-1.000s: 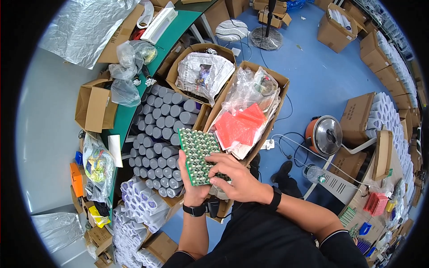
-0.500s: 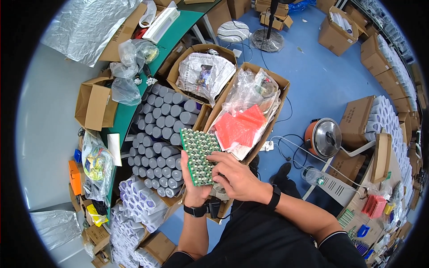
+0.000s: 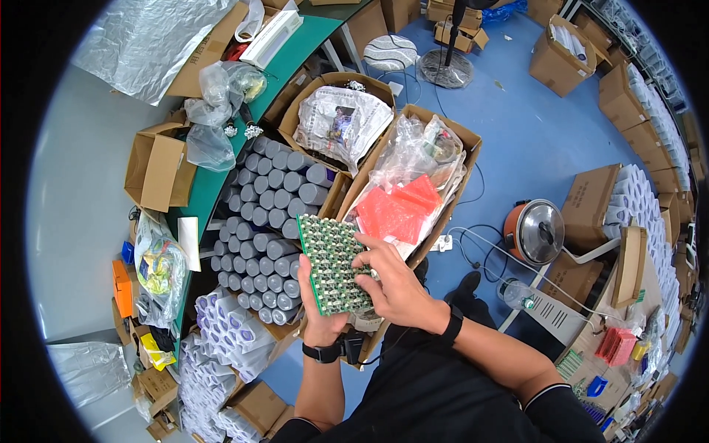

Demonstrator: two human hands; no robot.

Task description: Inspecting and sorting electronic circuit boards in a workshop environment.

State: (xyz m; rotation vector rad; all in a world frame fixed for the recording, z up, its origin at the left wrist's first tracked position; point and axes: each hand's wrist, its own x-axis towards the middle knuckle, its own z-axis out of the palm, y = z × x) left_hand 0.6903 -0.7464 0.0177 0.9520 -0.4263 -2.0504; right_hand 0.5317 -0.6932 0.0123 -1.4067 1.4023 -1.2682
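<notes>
A green circuit board panel [image 3: 332, 255], covered in rows of small pale components, is held tilted up in front of me. My left hand [image 3: 323, 322] grips it from below, thumb along the left edge; the fingers behind it are hidden. Over the panel's right side, my right hand [image 3: 395, 284] has its fingers spread and index finger stretched out. Its thumb and other fingertips are at the components, with nothing visible held between them.
Grey-capped cylinders [image 3: 277, 199] are stacked beyond the panel, left. Open cartons hold crumpled newspaper [image 3: 342, 125] and red bubble-wrap bags [image 3: 399, 210]. A green table [image 3: 299, 55] runs along the left. An orange lidded pot [image 3: 533, 232] and cables are on the floor at right.
My right hand's fingers have spread apart, the index finger lifting and straightening toward the panel's upper right. More of the panel's lower right shows. My left hand keeps its hold.
</notes>
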